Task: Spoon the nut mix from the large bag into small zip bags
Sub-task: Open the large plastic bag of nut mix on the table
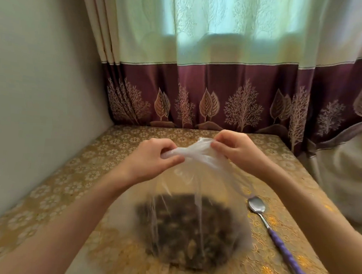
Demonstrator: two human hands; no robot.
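Your left hand (154, 156) and right hand (236, 149) are both pinching the twisted neck of the large bag (193, 200); the spoon (275, 232) is lying beside it on the worktop (72, 183).

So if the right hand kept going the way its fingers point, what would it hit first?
The right hand points left across the bag's twisted neck, which it already pinches. Past that, the left hand comes first, probably; depth is unclear.

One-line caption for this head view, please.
Both hands, left hand and right hand, pinch the large bag's twisted neck; spoon lies alongside.
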